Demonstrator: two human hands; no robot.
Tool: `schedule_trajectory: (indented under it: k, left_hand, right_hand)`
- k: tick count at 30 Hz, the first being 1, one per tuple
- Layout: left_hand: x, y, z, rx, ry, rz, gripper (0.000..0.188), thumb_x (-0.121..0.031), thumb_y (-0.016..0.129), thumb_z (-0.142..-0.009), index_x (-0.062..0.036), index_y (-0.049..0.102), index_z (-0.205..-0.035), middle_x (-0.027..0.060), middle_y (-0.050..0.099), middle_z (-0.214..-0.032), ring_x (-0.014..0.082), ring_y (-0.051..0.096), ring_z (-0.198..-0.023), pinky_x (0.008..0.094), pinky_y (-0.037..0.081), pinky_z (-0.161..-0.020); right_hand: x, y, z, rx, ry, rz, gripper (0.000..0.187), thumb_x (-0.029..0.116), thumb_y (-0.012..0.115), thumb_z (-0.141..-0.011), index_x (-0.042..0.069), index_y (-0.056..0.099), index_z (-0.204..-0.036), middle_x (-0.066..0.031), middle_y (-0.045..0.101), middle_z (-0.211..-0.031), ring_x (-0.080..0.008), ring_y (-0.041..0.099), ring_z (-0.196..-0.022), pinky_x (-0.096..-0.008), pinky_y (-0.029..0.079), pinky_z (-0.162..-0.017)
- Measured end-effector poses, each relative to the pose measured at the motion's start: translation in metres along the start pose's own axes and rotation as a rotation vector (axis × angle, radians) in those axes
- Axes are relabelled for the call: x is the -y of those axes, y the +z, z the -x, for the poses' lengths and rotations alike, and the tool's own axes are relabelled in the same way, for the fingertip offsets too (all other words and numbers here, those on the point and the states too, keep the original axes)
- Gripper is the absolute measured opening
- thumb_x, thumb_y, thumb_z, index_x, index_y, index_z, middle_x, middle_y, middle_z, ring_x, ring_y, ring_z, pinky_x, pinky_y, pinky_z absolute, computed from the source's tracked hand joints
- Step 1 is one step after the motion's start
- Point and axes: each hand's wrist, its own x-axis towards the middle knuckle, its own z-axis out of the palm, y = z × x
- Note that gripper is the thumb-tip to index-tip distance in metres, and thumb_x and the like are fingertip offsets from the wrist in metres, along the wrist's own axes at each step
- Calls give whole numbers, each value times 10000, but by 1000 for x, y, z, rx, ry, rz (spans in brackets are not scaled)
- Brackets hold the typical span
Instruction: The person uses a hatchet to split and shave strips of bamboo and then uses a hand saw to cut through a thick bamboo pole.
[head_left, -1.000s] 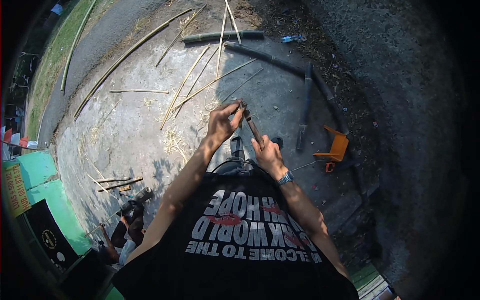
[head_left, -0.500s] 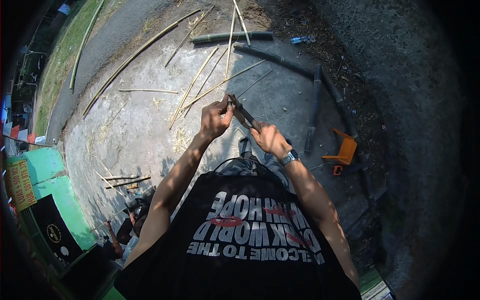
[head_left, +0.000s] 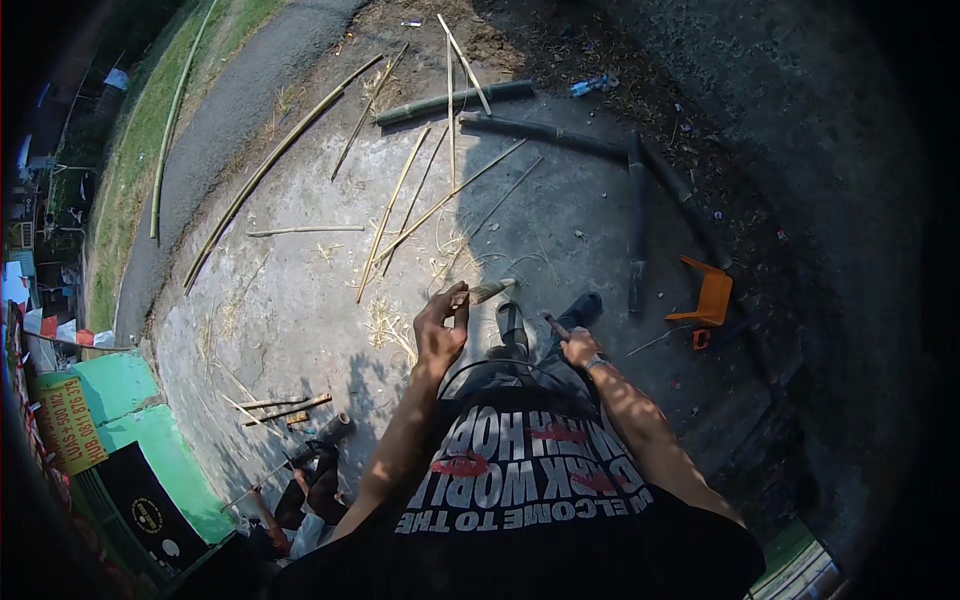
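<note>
My left hand (head_left: 438, 330) is raised in front of my body, with fingers and thumb closed on a short piece of bamboo (head_left: 488, 291). That piece is pale and greenish and points to the right from the fingertips. Lower and to the right, my right hand (head_left: 580, 348) is closed round a brown handled tool (head_left: 553, 323). Only a short length of it shows beyond the fist, so its kind cannot be made out. The two hands are apart, above my legs and sandals (head_left: 582, 310).
Thin bamboo strips (head_left: 395, 213) lie crossed on the concrete ahead, with thick bamboo poles (head_left: 545, 136) beyond and to the right. Pale shavings (head_left: 388, 330) litter the floor. An orange saw (head_left: 708, 297) lies at right. Another person (head_left: 300, 505) is low at the left, near short bamboo pieces (head_left: 285, 410).
My hands, together on the tool half a second ago, have separated. The right hand has drawn down and right with the tool; the left has lowered. The view has shifted slightly.
</note>
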Motion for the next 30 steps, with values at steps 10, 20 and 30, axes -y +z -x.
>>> schedule_trajectory:
  k: [10,20,30]
  left_hand:
    - [49,-7,-75,-200,31,-66,150,-75,712,-942,-8,623,-1042,97,708,-888,156,705,-837,308,573,-748]
    - [31,24,-119,-133,208,-53,217,-58,678,-880,-29,599,-1081,145,641,-967,296,666,-857,386,540,-783]
    - [33,22,-130,-40,134,-42,213,-93,641,-942,-24,639,-1144,159,643,-1040,278,700,-908,361,572,-809]
  right_hand:
    - [84,-74,56,-238,-322,-306,449,426,629,-947,24,630,-1144,-268,710,-910,-446,698,-901,-544,552,-792]
    - [152,-106,78,-465,-606,-527,314,351,664,-964,52,574,-943,-226,647,-681,-451,666,-688,-535,512,-600]
    - [154,-105,69,-508,-567,-564,302,304,695,-954,27,574,-972,-203,618,-623,-415,656,-598,-498,488,-521]
